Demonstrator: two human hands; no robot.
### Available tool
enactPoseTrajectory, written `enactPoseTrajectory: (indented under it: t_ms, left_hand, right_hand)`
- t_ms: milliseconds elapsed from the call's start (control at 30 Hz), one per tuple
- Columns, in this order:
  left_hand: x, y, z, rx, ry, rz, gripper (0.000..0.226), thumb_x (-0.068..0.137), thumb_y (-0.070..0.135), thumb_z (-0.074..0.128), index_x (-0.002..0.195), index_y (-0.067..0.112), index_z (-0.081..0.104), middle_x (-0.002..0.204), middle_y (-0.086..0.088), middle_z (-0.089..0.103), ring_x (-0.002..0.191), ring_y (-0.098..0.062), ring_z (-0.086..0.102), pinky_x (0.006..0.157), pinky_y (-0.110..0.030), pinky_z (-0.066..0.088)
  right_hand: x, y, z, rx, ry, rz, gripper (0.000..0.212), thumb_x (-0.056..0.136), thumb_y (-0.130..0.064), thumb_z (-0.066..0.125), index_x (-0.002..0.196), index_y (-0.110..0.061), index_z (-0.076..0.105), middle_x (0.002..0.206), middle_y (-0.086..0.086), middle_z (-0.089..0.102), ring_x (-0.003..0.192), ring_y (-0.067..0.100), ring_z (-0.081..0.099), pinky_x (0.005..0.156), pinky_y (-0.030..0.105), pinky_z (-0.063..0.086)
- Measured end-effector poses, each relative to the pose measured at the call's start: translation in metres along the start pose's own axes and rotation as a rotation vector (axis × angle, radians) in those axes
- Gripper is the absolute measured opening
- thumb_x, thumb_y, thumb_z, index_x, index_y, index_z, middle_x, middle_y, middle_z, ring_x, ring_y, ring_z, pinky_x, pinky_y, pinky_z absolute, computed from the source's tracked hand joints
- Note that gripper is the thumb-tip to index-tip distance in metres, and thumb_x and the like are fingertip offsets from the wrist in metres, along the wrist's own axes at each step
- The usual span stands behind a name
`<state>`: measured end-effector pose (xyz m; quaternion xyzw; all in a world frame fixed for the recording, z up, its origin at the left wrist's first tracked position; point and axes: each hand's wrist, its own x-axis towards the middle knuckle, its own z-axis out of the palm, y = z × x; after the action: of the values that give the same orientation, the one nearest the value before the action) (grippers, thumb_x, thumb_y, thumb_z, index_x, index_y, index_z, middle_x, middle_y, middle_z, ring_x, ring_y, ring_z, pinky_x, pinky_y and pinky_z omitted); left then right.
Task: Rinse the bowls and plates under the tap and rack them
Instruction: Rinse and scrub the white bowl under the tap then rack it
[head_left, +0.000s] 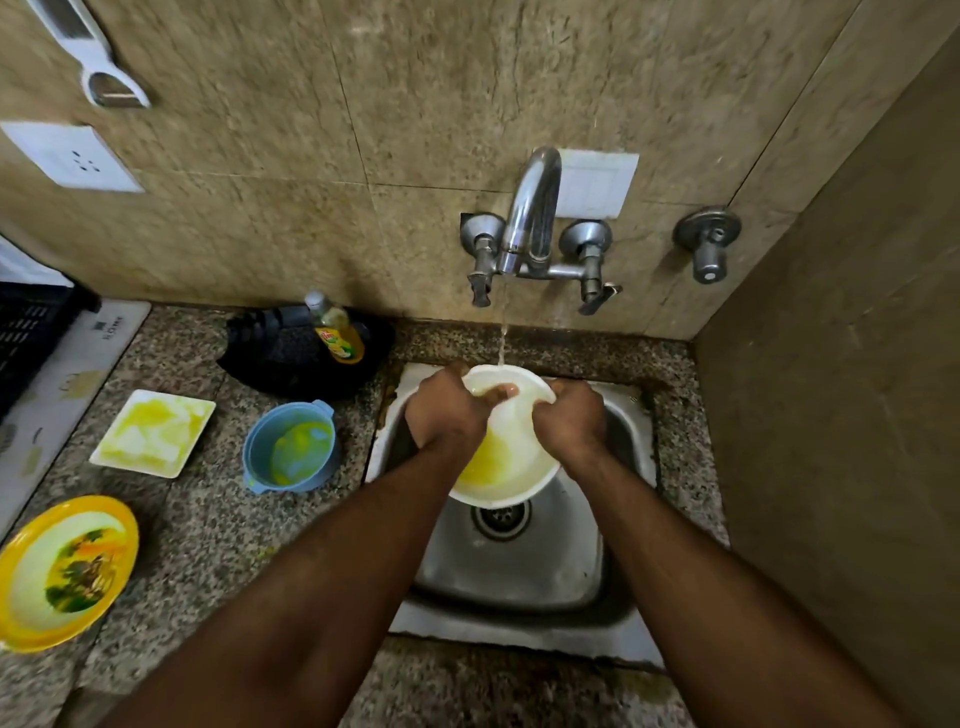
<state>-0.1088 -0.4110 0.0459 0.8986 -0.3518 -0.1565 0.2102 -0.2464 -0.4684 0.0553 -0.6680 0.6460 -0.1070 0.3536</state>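
A white bowl (511, 462) smeared with yellow residue is held over the steel sink (524, 571), tilted under a thin stream from the tap (530, 218). My left hand (447, 410) grips its left rim, with fingers reaching inside the bowl. My right hand (571, 421) holds the right rim. On the counter to the left lie a white square plate (153, 434) with yellow smears, a blue bowl (291, 447) with yellow-green residue, and a yellow-rimmed plate (65, 571) with food scraps.
A dish-soap bottle (335, 330) stands on a black pan (301, 358) behind the blue bowl. A dark crate (31, 338) and a white mat (62, 384) sit at far left. A tiled wall closes in on the right, with a second valve (707, 244).
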Motion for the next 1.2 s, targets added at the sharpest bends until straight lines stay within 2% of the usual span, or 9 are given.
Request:
enactPoseTrajectory:
  t_ms: [233,367,500,600,733,833,967,1100,1200]
  left_hand:
    - [0.007,-0.007,0.01,-0.216,-0.028,0.103,0.056,0.077,0.07,0.069,0.107,0.024,0.081,0.1,-0.006,0.08,0.095,-0.027,0.073,0.08,-0.032,0.056]
    - [0.01,-0.003,0.005,-0.313,-0.004,0.105,0.068,0.072,0.082,0.059,0.109,0.029,0.08,0.097,-0.004,0.08,0.093,-0.026,0.074,0.082,-0.039,0.06]
    - [0.027,0.001,-0.009,-0.077,0.009,-0.026,0.072,0.069,0.086,0.064,0.095,0.021,0.081,0.088,-0.009,0.077,0.085,-0.031,0.072,0.076,-0.036,0.06]
    - [0.037,-0.01,-0.007,-0.31,-0.056,0.074,0.046,0.078,0.062,0.076,0.086,0.018,0.082,0.072,-0.003,0.075,0.071,-0.017,0.069,0.063,-0.026,0.05]
    - [0.032,-0.023,0.002,-0.592,-0.198,0.126,0.027,0.088,0.027,0.076,0.111,0.013,0.08,0.095,-0.005,0.079,0.086,-0.015,0.07,0.079,-0.036,0.059]
    - [0.028,-0.025,0.017,-0.597,-0.093,-0.016,0.043,0.073,0.049,0.075,0.099,0.014,0.079,0.088,-0.006,0.078,0.083,-0.023,0.074,0.078,-0.045,0.061]
    - [0.023,-0.011,0.013,-0.41,-0.025,-0.021,0.066,0.071,0.079,0.065,0.068,0.013,0.065,0.073,-0.017,0.071,0.073,-0.038,0.07,0.061,-0.039,0.053]
    - [0.016,0.006,0.005,-0.265,-0.131,-0.025,0.061,0.083,0.071,0.066,0.072,0.011,0.063,0.069,-0.009,0.063,0.064,-0.026,0.058,0.06,-0.031,0.039]
    - [0.018,-0.001,0.016,-0.288,-0.18,0.04,0.053,0.091,0.059,0.065,0.092,0.006,0.073,0.087,-0.015,0.073,0.079,-0.033,0.069,0.064,-0.036,0.05]
  right_hand:
    - [0.023,0.004,-0.007,-0.258,-0.074,-0.038,0.062,0.093,-0.059,0.059,0.12,-0.005,0.07,0.123,0.021,0.07,0.115,0.039,0.064,0.089,0.036,0.05]
    - [0.028,-0.009,-0.009,-0.266,0.012,-0.038,0.062,0.093,-0.061,0.058,0.113,-0.004,0.07,0.119,0.022,0.07,0.11,0.04,0.066,0.085,0.038,0.052]
    - [0.03,-0.023,-0.001,-0.198,0.053,-0.038,0.06,0.09,-0.062,0.059,0.111,-0.008,0.073,0.114,0.018,0.073,0.105,0.038,0.068,0.081,0.037,0.054]
    - [0.031,-0.018,-0.006,-0.137,0.05,-0.007,0.059,0.091,-0.061,0.061,0.111,-0.007,0.073,0.114,0.02,0.073,0.105,0.039,0.068,0.081,0.038,0.054]
    - [0.03,-0.002,-0.008,-0.04,0.066,0.064,0.058,0.092,-0.056,0.063,0.113,-0.002,0.071,0.117,0.022,0.071,0.107,0.041,0.067,0.085,0.04,0.054]
    - [0.027,0.01,-0.004,0.077,0.097,0.177,0.061,0.092,-0.056,0.064,0.117,0.0,0.068,0.121,0.023,0.069,0.108,0.041,0.066,0.089,0.043,0.056]
    - [0.029,0.016,-0.012,0.022,0.026,0.157,0.066,0.082,-0.058,0.072,0.116,-0.002,0.071,0.119,0.02,0.072,0.107,0.037,0.068,0.085,0.037,0.055]
    - [0.03,0.013,-0.017,-0.067,0.042,0.092,0.078,0.075,-0.069,0.075,0.114,-0.001,0.072,0.115,0.02,0.073,0.104,0.037,0.069,0.079,0.035,0.053]
    - [0.031,0.019,-0.017,-0.078,0.094,0.085,0.076,0.08,-0.069,0.069,0.113,0.0,0.072,0.113,0.023,0.072,0.102,0.04,0.069,0.075,0.035,0.051]
